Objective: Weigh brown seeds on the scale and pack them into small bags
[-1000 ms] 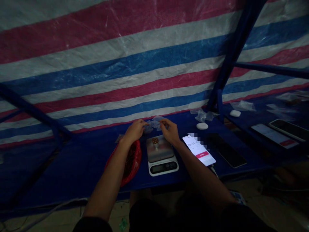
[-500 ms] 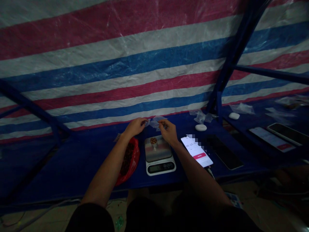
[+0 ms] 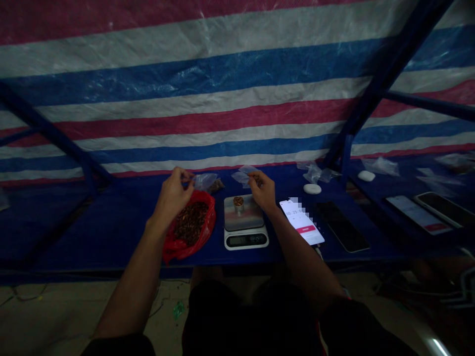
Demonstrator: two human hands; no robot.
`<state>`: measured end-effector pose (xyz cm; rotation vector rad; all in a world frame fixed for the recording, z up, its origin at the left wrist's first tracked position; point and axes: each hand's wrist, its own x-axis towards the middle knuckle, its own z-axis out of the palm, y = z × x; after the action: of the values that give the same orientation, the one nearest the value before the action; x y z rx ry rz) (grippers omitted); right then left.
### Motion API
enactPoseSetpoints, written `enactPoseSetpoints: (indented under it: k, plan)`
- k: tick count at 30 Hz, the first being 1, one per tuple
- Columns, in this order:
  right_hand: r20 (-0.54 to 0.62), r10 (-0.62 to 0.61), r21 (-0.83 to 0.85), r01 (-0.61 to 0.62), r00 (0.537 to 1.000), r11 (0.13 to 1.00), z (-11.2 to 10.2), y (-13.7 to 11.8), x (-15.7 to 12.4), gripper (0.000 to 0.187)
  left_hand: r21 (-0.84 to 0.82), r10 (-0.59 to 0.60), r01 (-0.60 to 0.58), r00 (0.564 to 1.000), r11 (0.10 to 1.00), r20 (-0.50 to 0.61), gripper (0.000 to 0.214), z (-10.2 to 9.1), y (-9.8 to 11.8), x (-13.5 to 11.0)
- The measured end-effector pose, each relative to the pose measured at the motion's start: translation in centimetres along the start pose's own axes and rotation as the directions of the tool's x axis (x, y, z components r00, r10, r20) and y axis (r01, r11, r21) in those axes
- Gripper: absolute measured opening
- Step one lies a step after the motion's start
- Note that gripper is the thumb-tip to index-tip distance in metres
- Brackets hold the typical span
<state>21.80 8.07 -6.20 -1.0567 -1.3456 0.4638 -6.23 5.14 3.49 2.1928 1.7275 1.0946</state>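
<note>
My left hand (image 3: pixel 173 193) pinches a small clear plastic bag (image 3: pixel 205 181) above the far edge of an open red plastic bag (image 3: pixel 211 215). Small brown pieces (image 3: pixel 192 222) fill the red bag; their kind is unclear. My right hand (image 3: pixel 263 192) has its fingers curled at the edge of some flat clear bags (image 3: pixel 240 176); what it grips is hard to see. Between my hands stands a digital scale (image 3: pixel 245 223), bearing a small cup (image 3: pixel 238 207) of brown pieces. A clear bag with brown contents (image 3: pixel 216 186) lies behind the red bag.
Right of the scale lie a lit phone (image 3: pixel 302 222), a dark phone (image 3: pixel 343 226) and a white case (image 3: pixel 312 189). Crumpled clear bags (image 3: pixel 315 173) sit by a blue frame post (image 3: pixel 345 155). Farther right are more phones (image 3: pixel 419 213). A striped sheet (image 3: pixel 208 113) hangs behind the blue table.
My left hand has moved left, away from my right hand, with the clear bag in its fingers. The red bag's contents and the filled clear bag are now in fuller view.
</note>
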Motion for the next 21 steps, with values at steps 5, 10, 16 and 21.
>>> enactPoseSetpoints:
  k: [5, 10, 16, 21]
  plan:
    - [-0.014, 0.014, 0.005, -0.014, 1.0, 1.0, 0.0, 0.0, -0.2, 0.02, 0.103, 0.034, -0.034, 0.999, 0.994, -0.003, 0.023, -2.1, -1.1, -3.2]
    - [-0.019, 0.026, 0.007, -0.026, 0.999, 1.0, -0.1, 0.0, -0.1, 0.019, 0.018, 0.086, -0.09, 0.986, 0.996, 0.146, 0.04, -3.7, -1.1, -5.5]
    - [-0.021, 0.04, 0.033, -0.04, 0.999, 0.999, -0.1, -0.1, -0.2, 0.018, 0.016, 0.122, -0.124, 0.988, 0.992, 0.093, 0.029, -5.8, -0.6, -6.5]
    - [0.133, 0.067, 0.092, -0.08, 0.989, 0.993, -0.8, -0.8, 0.2, 0.016, -0.052, 0.138, -0.142, 0.988, 0.989, -0.072, 0.019, -6.9, -0.5, -6.9]
